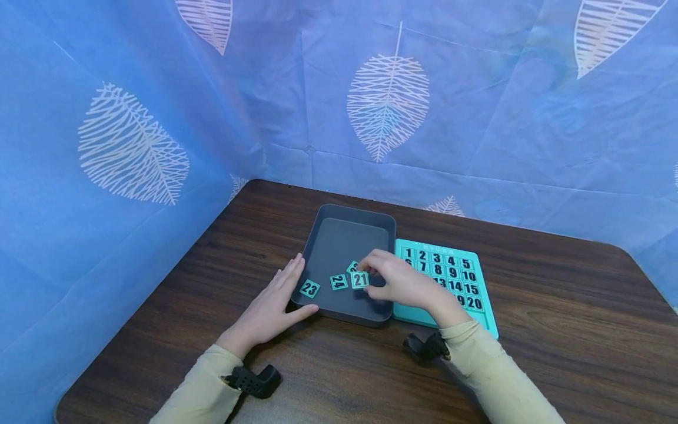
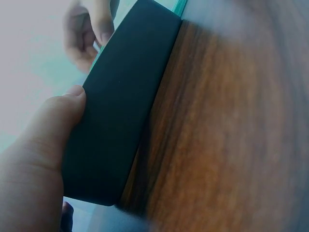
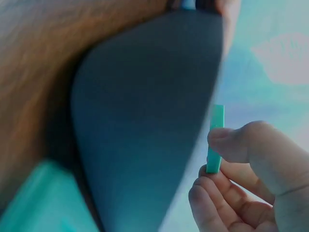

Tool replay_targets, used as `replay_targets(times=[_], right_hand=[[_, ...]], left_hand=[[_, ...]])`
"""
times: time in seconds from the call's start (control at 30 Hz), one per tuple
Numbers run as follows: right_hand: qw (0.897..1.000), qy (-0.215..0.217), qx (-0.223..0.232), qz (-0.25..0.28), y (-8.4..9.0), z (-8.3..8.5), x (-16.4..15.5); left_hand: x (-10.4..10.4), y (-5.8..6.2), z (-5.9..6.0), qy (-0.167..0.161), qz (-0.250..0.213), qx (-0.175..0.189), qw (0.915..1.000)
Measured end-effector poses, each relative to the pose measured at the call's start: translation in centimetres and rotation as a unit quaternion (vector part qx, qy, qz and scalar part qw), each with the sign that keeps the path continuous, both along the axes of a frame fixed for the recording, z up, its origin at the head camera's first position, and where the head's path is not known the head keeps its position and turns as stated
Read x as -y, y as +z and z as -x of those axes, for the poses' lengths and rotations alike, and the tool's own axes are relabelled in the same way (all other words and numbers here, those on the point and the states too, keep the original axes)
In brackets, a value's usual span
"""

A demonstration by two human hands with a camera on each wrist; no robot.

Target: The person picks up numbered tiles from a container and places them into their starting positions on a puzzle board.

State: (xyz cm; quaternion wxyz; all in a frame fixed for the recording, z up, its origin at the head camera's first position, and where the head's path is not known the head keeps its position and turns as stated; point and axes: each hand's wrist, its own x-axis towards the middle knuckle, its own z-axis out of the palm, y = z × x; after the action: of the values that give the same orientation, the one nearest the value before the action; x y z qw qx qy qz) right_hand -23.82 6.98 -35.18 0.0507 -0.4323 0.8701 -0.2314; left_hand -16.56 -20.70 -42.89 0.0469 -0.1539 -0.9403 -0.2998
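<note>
My right hand [image 1: 405,282] pinches a square number tile marked 21 [image 1: 359,280] between thumb and fingers, over the near right part of a dark grey tray [image 1: 346,235]. In the right wrist view the same tile [image 3: 216,137] shows edge-on, green and thin. My left hand [image 1: 272,309] rests at the tray's near left corner. Its fingers lie straight along the left side, and the thumb touches the front wall [image 2: 120,96]. Loose tiles 23 [image 1: 309,288] and 24 [image 1: 338,282] lie in the tray. Another tile [image 1: 352,267] is partly hidden behind tile 21.
Right of the tray lies a turquoise number board [image 1: 484,297], with rows of numbers up to 20 and part of it covered by my right hand. Tray and board rest on a dark wooden table [image 1: 551,312]. Blue leaf-patterned cloth [image 1: 477,118] hangs behind and to the left.
</note>
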Motion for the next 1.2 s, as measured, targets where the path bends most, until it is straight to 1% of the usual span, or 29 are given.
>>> replay_targets(times=[0.23, 0.37, 0.47, 0.73, 0.97, 1.2], right_hand=[[0.998, -0.064, -0.012, 0.011, 0.6, 0.1, -3.7], [0.997, -0.078, -0.026, 0.006, 0.6, -0.1, -5.3], [0.996, -0.082, -0.021, -0.01, 0.2, -0.2, -6.4], [0.995, -0.077, 0.019, -0.057, -0.4, -0.7, -8.4], [0.994, -0.068, 0.061, -0.066, -0.5, -0.9, -8.7], [0.992, -0.067, 0.079, -0.071, -0.8, -1.0, -8.5]], left_hand=[[0.0, 0.0, -0.1, 0.002, 0.001, 0.007, 1.0], [0.0, 0.1, -0.1, 0.0, 0.0, 0.006, 1.0], [0.0, 0.2, -0.1, -0.004, 0.0, 0.004, 1.0], [0.0, 0.2, 0.0, -0.008, 0.0, 0.009, 0.9999], [0.0, 0.2, 0.0, -0.006, 0.002, 0.009, 0.9999], [0.0, 0.2, -0.1, -0.006, 0.001, 0.01, 0.9999]])
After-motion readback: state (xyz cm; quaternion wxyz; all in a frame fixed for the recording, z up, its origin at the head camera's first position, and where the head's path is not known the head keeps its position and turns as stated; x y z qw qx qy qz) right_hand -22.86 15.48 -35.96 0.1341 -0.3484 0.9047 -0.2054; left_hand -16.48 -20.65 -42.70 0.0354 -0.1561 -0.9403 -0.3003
